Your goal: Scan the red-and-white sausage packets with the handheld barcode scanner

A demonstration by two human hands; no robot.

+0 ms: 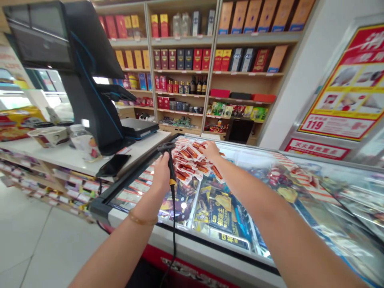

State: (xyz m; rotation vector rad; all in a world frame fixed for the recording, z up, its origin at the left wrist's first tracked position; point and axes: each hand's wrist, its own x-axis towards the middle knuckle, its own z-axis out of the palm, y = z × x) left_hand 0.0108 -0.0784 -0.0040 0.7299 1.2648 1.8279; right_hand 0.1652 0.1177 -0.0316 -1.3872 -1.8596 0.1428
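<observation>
My left hand (162, 170) is wrapped around the grip of a black barcode scanner (171, 162), its head pointing up and its cord hanging down the front of the freezer. Just to the right, a loose pile of clear and white sausage packets (192, 160) lies on the freezer's glass top. My right hand (211, 151) reaches to the back right of this pile, its fingers closed on the edge of a packet of sausage (196, 146). The fingertips are partly hidden. Scanner and pile are close together.
The chest freezer (141, 232) holds bagged frozen food under its glass. At the left, a counter (147, 144) carries a checkout terminal (90, 80), a phone (114, 165) and cups (85, 144). Shelves (180, 40) with boxes and bottles stand behind.
</observation>
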